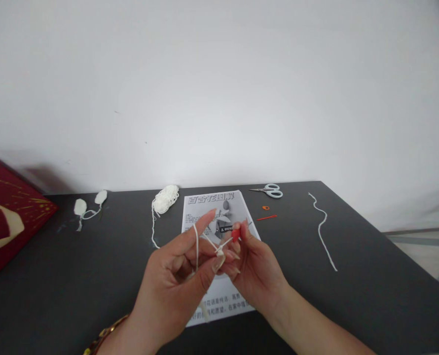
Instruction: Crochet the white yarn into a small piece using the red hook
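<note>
Over the printed sheet (227, 308), the left hand (178, 268) pinches a tiny white yarn knot (220, 252); the right hand (258, 264) clamps a red-handled crochet hook (236, 232). Black tabletop (293, 256) spreads right of the sheet to its edge.

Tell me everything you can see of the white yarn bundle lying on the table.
The yarn bundle is white, loosely wound into an oval, its soft-looking strands showing as overlapping loops. It lies on the dark table near the far edge, left of the printed sheet and apart from it. One strand trails from its left side toward the left hand. Neither hand touches the bundle.
</note>
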Available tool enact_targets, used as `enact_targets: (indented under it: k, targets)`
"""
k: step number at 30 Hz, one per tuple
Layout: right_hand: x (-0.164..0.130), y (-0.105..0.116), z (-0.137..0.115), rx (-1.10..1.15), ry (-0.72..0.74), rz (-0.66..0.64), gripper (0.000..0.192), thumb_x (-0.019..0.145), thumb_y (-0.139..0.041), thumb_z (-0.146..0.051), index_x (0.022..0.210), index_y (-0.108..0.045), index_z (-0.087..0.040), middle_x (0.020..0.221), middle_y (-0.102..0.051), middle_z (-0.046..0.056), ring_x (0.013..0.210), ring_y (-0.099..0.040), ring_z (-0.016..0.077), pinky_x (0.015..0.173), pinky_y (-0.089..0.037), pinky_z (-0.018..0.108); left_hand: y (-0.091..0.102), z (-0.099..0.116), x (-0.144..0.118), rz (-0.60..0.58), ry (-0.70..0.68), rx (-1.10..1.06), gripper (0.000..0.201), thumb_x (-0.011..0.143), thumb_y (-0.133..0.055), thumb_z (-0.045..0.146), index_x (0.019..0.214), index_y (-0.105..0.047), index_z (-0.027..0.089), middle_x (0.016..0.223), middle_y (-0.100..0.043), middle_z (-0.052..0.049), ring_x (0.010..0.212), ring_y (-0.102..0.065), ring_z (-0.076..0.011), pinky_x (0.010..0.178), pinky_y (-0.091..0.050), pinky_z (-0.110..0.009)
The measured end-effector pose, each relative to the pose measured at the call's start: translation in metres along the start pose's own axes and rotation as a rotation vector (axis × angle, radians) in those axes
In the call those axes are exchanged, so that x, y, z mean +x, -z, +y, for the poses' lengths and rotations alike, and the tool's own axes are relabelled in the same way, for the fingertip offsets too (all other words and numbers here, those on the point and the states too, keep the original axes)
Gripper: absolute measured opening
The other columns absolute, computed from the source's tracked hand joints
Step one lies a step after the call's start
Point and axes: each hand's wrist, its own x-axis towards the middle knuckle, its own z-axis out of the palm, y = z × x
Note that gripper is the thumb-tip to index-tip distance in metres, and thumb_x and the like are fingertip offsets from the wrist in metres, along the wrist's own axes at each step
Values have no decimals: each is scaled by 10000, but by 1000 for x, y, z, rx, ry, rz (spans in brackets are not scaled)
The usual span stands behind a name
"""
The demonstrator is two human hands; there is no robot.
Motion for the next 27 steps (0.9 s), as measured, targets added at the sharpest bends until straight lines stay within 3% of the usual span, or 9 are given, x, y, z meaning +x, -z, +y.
enact_targets:
  k: [4, 12, 22, 27]
  targets:
    - [1, 1, -5, -113, 72, -26, 160, 805, -667, -339, 765, -611, -195, 561, -591, -38, 496, -525, 104, 440, -477, 212, -2, 3, -1, -23, 41, -18, 545, 735, -717, 209, 1260, -578, 263, 746, -737, -4, 666, -684, -132, 675, -545, -230]
    - [-2, -9, -28, -371, 351, -98, 197, 790, -690, -337, 713, -586, -190, 585, -566, -46, 495, -471, 81, 522, -529, 221, -7, 7, -3, -2, 61, 43, 606, 712, -732, 203, 1290, -551, 183, 694, -729, -29, 604, -689, -154, 625, -554, -244]
    - [-5, -10, -40, -548, 461, -184, 206, 853, -612, -345, 704, -601, -204, 568, -546, -35, 518, -435, 108, 593, -541, 292, -6, 4, -4, -37, 53, 76, 538, 745, -688, 174, 1269, -568, 190, 681, -723, -18, 605, -690, -142, 611, -539, -220]
    - [-7, -10, -43, -602, 521, -179, 205, 847, -625, -355, 710, -605, -203, 601, -557, -35, 528, -472, 105, 562, -498, 268, -4, 2, -3, -44, 54, 78, 545, 739, -697, 176, 1269, -569, 191, 685, -721, -22, 607, -684, -146, 612, -538, -229]
